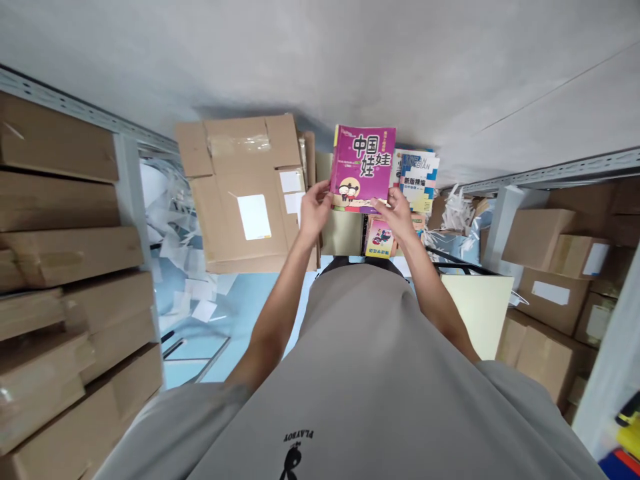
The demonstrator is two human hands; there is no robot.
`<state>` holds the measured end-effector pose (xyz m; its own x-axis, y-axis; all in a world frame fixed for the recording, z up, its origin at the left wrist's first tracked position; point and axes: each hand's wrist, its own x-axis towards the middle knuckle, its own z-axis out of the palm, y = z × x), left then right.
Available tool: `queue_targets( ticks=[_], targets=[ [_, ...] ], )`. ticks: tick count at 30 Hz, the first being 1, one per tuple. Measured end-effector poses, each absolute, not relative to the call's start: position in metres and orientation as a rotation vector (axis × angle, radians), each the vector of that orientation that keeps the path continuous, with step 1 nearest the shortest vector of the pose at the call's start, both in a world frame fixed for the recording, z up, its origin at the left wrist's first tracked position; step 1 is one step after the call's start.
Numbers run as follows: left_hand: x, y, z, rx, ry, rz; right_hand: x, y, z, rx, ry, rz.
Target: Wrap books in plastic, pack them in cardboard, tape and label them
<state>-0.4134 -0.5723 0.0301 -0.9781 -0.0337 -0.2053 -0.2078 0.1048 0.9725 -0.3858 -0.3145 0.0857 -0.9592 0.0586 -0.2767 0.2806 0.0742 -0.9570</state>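
A magenta book (363, 163) with Chinese characters and cartoon figures on its cover is held up in front of me by both hands. My left hand (314, 210) grips its lower left corner with the fingers curled round the edge. My right hand (399, 212) holds its lower right edge. Behind the magenta book stands a blue and white book (419, 177). Below my hands a small yellow and pink book (379, 239) shows. My grey shirt fills the bottom of the view.
A large taped cardboard box (243, 190) stands to the left of the books. Metal racks with stacked cardboard boxes (60, 267) line the left side, and more boxes (555, 280) the right. Loose white paper and plastic (170, 227) lie by the left rack.
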Motion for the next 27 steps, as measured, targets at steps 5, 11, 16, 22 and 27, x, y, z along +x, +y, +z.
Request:
queue_targets(
  ticks=[5, 11, 16, 22, 27],
  targets=[
    [-0.399, -0.605, 0.032, -0.394, 2.247, 1.908, -0.382, -0.340, 0.076, 0.390, 2.071, -1.993],
    [-0.397, -0.544, 0.017, -0.311, 2.161, 1.792, -0.374, -0.291, 0.057, 0.563, 2.176, -1.935],
    [-0.415, -0.490, 0.012, -0.196, 2.110, 1.706, -0.374, -0.245, 0.038, 0.736, 2.254, -1.875],
    [-0.411, -0.469, -0.005, -0.313, 2.246, 1.646, -0.396, -0.243, 0.001, 0.711, 2.489, -1.589],
    [-0.401, -0.475, -0.015, -0.387, 2.418, 1.590, -0.399, -0.244, -0.019, 0.603, 2.544, -1.362]
  ],
)
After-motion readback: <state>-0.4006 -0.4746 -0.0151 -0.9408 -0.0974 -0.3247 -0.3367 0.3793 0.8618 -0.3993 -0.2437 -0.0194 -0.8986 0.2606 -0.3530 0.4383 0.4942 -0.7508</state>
